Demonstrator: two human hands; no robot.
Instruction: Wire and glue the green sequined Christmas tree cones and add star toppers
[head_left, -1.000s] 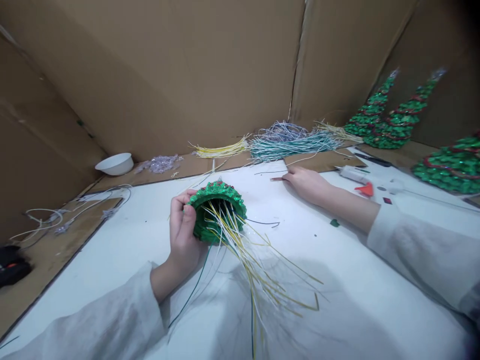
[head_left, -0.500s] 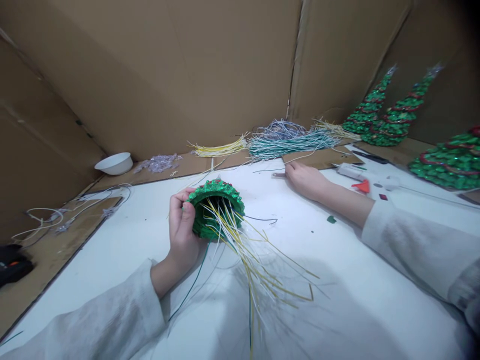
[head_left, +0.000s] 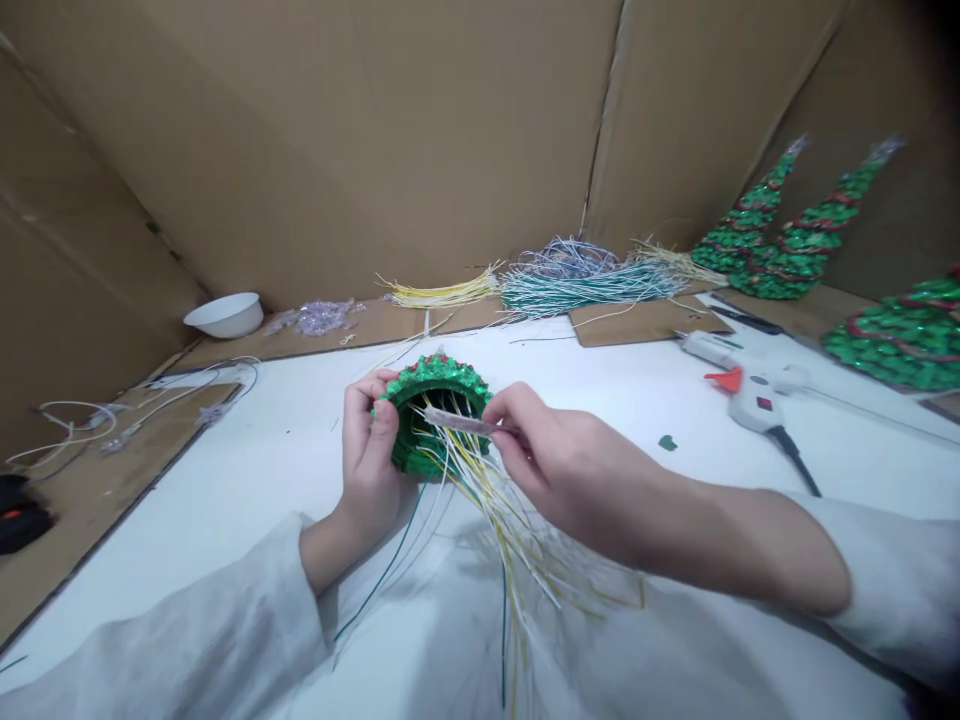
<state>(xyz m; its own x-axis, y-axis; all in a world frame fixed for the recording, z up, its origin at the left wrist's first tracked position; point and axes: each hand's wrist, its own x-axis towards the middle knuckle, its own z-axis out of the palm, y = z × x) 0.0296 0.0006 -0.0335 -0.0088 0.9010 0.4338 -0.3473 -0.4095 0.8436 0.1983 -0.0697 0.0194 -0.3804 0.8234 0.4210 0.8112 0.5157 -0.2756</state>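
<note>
My left hand [head_left: 371, 455] is closed round the left side of a green glittery cone [head_left: 439, 375], whose hollow base faces me. Yellow, white and green wires [head_left: 487, 500] spill out of the opening toward the front. Between the thumb and fingers of my right hand [head_left: 559, 455] is a thin flat greyish stick [head_left: 459, 422], its tip at the cone's opening, over the wires. What lies deep inside the cone is dark and cannot be made out.
A glue gun [head_left: 750, 405] lies at the right beside a green scrap [head_left: 667, 442]. Green tree cones [head_left: 795, 245] stand at the back right. Wire bundles [head_left: 585, 290], clear plastic pieces [head_left: 322, 316] and a white bowl [head_left: 226, 316] line the back. A black object [head_left: 21, 515] is at far left.
My right hand has come from the back of the table to the cone, bringing the flat stick to its opening. The glue gun is now more fully visible. My left hand still holds the cone.
</note>
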